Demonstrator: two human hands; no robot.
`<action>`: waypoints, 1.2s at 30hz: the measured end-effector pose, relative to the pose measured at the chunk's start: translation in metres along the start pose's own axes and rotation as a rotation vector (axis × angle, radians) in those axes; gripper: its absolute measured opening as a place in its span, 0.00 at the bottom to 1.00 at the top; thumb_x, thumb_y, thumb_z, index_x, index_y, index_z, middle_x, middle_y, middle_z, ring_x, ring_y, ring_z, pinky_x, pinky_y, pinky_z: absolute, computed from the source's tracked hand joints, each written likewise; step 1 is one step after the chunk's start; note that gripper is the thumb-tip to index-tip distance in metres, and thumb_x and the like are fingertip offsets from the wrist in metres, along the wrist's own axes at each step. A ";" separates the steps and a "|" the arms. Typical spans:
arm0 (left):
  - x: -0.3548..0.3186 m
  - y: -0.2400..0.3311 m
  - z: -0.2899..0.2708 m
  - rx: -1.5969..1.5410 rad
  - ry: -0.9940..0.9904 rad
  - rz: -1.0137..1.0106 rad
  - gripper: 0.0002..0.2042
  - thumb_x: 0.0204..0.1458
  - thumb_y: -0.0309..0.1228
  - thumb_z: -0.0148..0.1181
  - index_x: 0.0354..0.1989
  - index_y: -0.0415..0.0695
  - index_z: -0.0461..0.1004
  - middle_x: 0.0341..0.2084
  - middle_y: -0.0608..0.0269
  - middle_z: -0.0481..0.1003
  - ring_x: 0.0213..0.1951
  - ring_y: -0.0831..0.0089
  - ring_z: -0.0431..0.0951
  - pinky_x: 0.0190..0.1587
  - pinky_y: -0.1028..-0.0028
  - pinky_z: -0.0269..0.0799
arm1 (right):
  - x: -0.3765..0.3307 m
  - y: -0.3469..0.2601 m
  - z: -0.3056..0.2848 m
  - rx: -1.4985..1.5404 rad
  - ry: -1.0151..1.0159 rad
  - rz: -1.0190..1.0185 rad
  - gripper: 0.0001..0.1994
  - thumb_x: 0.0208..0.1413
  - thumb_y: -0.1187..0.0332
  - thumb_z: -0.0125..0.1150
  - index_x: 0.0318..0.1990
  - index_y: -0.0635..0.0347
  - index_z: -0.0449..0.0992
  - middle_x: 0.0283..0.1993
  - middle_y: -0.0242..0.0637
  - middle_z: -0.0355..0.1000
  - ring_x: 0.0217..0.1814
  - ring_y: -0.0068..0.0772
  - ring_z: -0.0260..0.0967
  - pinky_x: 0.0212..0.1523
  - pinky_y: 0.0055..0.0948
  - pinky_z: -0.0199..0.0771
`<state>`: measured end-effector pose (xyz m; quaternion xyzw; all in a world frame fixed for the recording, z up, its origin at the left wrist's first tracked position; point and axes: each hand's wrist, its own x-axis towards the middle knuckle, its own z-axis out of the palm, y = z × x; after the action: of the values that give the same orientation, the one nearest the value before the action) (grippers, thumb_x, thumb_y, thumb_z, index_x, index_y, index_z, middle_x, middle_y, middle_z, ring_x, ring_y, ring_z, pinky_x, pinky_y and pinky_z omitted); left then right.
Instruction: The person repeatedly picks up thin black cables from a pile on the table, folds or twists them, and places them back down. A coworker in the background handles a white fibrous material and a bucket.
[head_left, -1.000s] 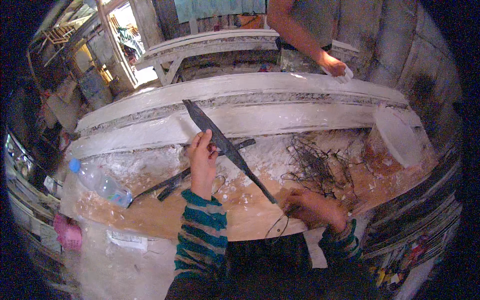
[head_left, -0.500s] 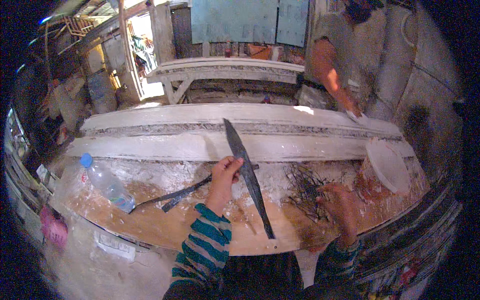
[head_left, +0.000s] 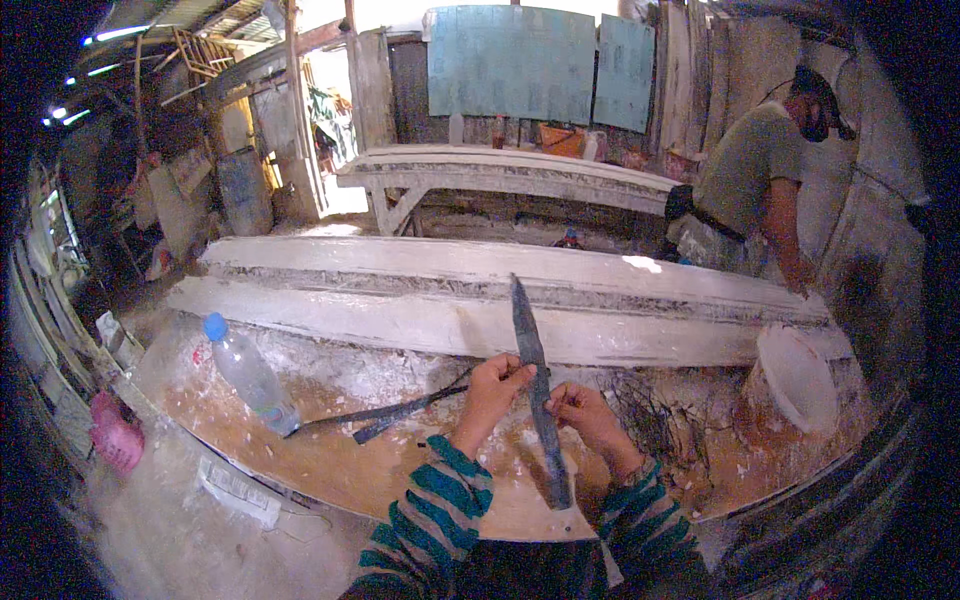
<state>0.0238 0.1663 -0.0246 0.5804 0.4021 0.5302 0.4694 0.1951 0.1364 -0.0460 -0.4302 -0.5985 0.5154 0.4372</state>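
My left hand (head_left: pixel 492 398) pinches a long, dark, flat strip (head_left: pixel 527 322) near its middle. The strip slants over the bench, its pointed tip away from me and its narrower end close to the bench's near edge. My right hand (head_left: pixel 592 420) is closed in a pinch at the strip's right edge; whatever lies between its fingertips is too small to make out. Right of that hand, a tangle of thin dark wiry strands (head_left: pixel 668 415) lies on the bench. More dark strips (head_left: pixel 405 411) lie flat to the left of my left hand.
A clear bottle with a blue cap (head_left: pixel 250 378) stands at left on the bench (head_left: pixel 215 385). At right is a white tub (head_left: pixel 797 372). Long white-coated boards (head_left: pixel 400 317) run across behind. A co-worker (head_left: pixel 750 180) leans over their far right end.
My right hand has left the wiry tangle and come left to the strip. The left hand still grips the strip. My view has tilted up, showing more of the co-worker.
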 end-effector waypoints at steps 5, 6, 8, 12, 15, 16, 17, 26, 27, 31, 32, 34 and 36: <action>-0.001 0.001 0.007 -0.031 -0.110 -0.076 0.09 0.47 0.34 0.59 0.27 0.40 0.71 0.17 0.72 0.68 0.17 0.83 0.64 0.19 0.82 0.58 | 0.000 0.001 -0.009 0.119 0.083 -0.035 0.06 0.49 0.66 0.58 0.26 0.56 0.70 0.23 0.23 0.66 0.24 0.14 0.59 0.25 0.17 0.58; -0.002 -0.001 0.010 0.053 -0.149 -0.044 0.09 0.47 0.34 0.58 0.27 0.40 0.71 0.17 0.72 0.68 0.18 0.83 0.64 0.19 0.82 0.59 | 0.000 -0.001 -0.007 0.155 0.103 -0.056 0.06 0.49 0.66 0.58 0.26 0.56 0.70 0.23 0.23 0.65 0.24 0.14 0.58 0.25 0.17 0.58; -0.003 -0.008 0.015 0.226 -0.231 0.042 0.10 0.47 0.34 0.58 0.28 0.40 0.71 0.18 0.72 0.68 0.18 0.83 0.64 0.18 0.81 0.59 | -0.003 -0.004 -0.003 0.173 0.150 -0.098 0.06 0.48 0.67 0.58 0.26 0.57 0.70 0.23 0.24 0.65 0.24 0.15 0.58 0.25 0.17 0.58; -0.003 -0.018 0.019 0.053 -0.200 0.064 0.10 0.48 0.35 0.57 0.28 0.39 0.71 0.18 0.71 0.69 0.18 0.83 0.65 0.19 0.81 0.60 | -0.004 -0.009 0.001 0.153 0.249 -0.110 0.05 0.48 0.68 0.59 0.26 0.57 0.70 0.22 0.24 0.65 0.23 0.15 0.58 0.26 0.17 0.58; -0.005 -0.015 0.015 0.083 -0.176 0.061 0.10 0.49 0.35 0.56 0.27 0.39 0.71 0.18 0.70 0.69 0.18 0.83 0.65 0.19 0.81 0.61 | -0.005 -0.011 0.002 0.188 0.274 -0.122 0.05 0.48 0.69 0.59 0.26 0.58 0.71 0.23 0.25 0.65 0.24 0.16 0.59 0.26 0.17 0.59; -0.006 -0.013 0.014 0.053 -0.185 0.030 0.10 0.49 0.35 0.56 0.27 0.39 0.71 0.18 0.70 0.69 0.19 0.84 0.65 0.19 0.81 0.61 | -0.005 -0.012 0.002 0.187 0.282 -0.116 0.05 0.47 0.70 0.59 0.26 0.58 0.71 0.23 0.25 0.65 0.24 0.16 0.59 0.26 0.17 0.59; -0.006 -0.011 0.014 0.044 -0.187 0.056 0.10 0.49 0.35 0.56 0.27 0.39 0.71 0.17 0.70 0.69 0.19 0.84 0.65 0.19 0.81 0.61 | -0.006 -0.014 0.002 0.186 0.290 -0.110 0.05 0.47 0.70 0.59 0.26 0.59 0.71 0.23 0.26 0.66 0.24 0.16 0.59 0.26 0.17 0.60; -0.004 -0.010 0.016 0.052 -0.237 0.205 0.09 0.46 0.33 0.60 0.24 0.40 0.72 0.17 0.71 0.69 0.21 0.85 0.64 0.22 0.82 0.59 | -0.010 -0.018 -0.001 0.152 0.162 -0.206 0.06 0.48 0.71 0.58 0.23 0.61 0.72 0.20 0.27 0.67 0.23 0.16 0.61 0.26 0.18 0.61; -0.004 -0.011 0.016 0.034 -0.236 0.177 0.08 0.46 0.32 0.60 0.24 0.40 0.72 0.17 0.71 0.69 0.21 0.85 0.65 0.23 0.82 0.59 | -0.009 -0.017 -0.002 0.131 0.175 -0.178 0.05 0.48 0.71 0.58 0.24 0.61 0.72 0.21 0.27 0.67 0.23 0.16 0.61 0.26 0.18 0.61; -0.004 -0.012 0.014 0.024 -0.242 0.101 0.08 0.45 0.31 0.61 0.23 0.40 0.72 0.17 0.71 0.69 0.22 0.85 0.65 0.24 0.82 0.60 | -0.006 -0.010 -0.002 -0.006 0.234 -0.241 0.04 0.48 0.72 0.58 0.25 0.61 0.71 0.22 0.27 0.67 0.24 0.16 0.62 0.26 0.18 0.62; -0.004 -0.012 0.014 0.036 -0.243 0.047 0.07 0.45 0.30 0.61 0.23 0.40 0.72 0.17 0.71 0.69 0.22 0.85 0.65 0.24 0.82 0.60 | -0.006 -0.008 -0.002 -0.077 0.281 -0.243 0.04 0.48 0.72 0.58 0.26 0.61 0.71 0.22 0.27 0.68 0.24 0.16 0.63 0.26 0.17 0.62; -0.005 -0.011 0.015 0.055 -0.241 0.109 0.07 0.45 0.29 0.61 0.22 0.39 0.71 0.17 0.71 0.69 0.22 0.84 0.65 0.24 0.82 0.60 | -0.005 -0.006 -0.003 -0.019 0.287 -0.249 0.03 0.48 0.73 0.57 0.26 0.61 0.71 0.23 0.26 0.68 0.25 0.16 0.63 0.26 0.17 0.63; -0.005 -0.009 0.016 0.111 -0.234 0.134 0.07 0.44 0.29 0.60 0.22 0.39 0.71 0.16 0.70 0.69 0.22 0.84 0.65 0.24 0.82 0.60 | -0.005 -0.005 -0.003 -0.008 0.301 -0.234 0.02 0.47 0.74 0.57 0.26 0.61 0.71 0.23 0.26 0.68 0.25 0.16 0.63 0.27 0.17 0.63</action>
<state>0.0389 0.1613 -0.0345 0.6887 0.3337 0.4662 0.4439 0.1993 0.1321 -0.0409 -0.4315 -0.5745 0.3885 0.5769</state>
